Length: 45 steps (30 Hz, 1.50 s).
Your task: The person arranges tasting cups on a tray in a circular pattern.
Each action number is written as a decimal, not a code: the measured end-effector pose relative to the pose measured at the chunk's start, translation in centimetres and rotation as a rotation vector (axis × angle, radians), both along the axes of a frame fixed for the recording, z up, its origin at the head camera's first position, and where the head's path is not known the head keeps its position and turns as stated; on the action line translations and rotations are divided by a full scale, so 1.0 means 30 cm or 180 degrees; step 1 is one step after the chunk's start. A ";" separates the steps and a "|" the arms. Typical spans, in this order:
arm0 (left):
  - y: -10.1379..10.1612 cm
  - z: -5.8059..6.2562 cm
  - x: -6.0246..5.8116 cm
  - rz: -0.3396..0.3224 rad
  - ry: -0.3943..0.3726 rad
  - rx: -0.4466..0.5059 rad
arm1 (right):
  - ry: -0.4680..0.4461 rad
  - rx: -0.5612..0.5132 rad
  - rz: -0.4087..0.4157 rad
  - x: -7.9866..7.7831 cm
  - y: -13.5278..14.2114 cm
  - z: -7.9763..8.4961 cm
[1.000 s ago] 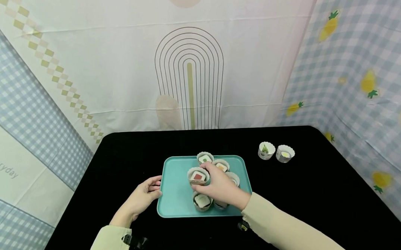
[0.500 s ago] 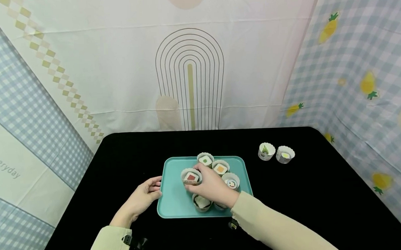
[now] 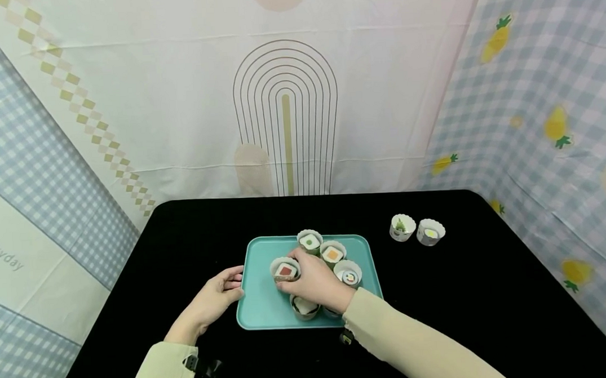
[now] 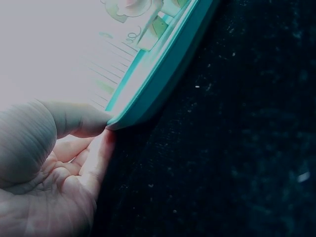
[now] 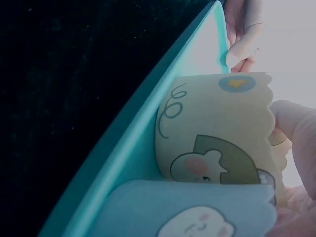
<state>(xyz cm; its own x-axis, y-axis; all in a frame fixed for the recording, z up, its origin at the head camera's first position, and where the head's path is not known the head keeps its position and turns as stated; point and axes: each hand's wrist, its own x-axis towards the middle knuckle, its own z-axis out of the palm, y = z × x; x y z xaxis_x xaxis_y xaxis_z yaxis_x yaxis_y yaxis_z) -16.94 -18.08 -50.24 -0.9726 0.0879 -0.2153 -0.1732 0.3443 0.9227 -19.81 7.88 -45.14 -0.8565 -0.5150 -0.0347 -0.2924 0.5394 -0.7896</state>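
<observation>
The right hand (image 3: 316, 280) grips the red cup (image 3: 285, 271), its thumb on the near side of the cup and its fingers on the far side. The left hand (image 3: 216, 294) pinches the left edge of the tray (image 3: 259, 306) between thumb and fingers. The hands are apart, with the red cup between them, over the tray's middle-left part; whether its base touches the tray I cannot tell.

The step in hand looks like arranging filled cups on the tray. The next move seems to call for settling the red cup level on the bare stretch toward the left hand, then letting go straight up so that it does not tip, while the left hand's pinch holds the tray against sliding.

Around the right hand the other cups crowd in. The green cup (image 3: 309, 242) stands just beyond its fingers, the orange cup (image 3: 332, 254) and the blue cup (image 3: 348, 275) to its right. The pale cup (image 3: 305, 308) sits on its near side, partly covered, and a further cup (image 3: 332, 312) is mostly hidden under the wrist. These could be knocked as the hand withdraws. Well off to its right, on the bench (image 3: 198, 227), stand the leaf cup (image 3: 402, 228) and the yellow cup (image 3: 431, 233).
</observation>
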 end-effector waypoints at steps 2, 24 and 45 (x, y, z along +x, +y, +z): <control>0.000 0.003 -0.001 -0.0005 0.0021 0.0018 | 0.0077 0.0069 0.0003 -0.002 0.000 -0.004; 0.000 0.010 0.001 -0.0034 0.0041 0.0032 | 0.0554 0.0525 0.0292 0.006 -0.003 -0.007; -0.003 0.009 0.002 -0.0058 0.0046 0.0097 | 0.0533 0.0487 0.0332 0.035 -0.001 0.002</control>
<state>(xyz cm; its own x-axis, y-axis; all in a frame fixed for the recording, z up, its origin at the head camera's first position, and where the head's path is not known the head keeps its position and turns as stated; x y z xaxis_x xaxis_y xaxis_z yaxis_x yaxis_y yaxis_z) -16.88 -18.16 -49.98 -0.9737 0.1120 -0.1983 -0.1538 0.3189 0.9352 -18.77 7.86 -45.08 -0.7993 -0.6006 0.0189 -0.4726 0.6089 -0.6371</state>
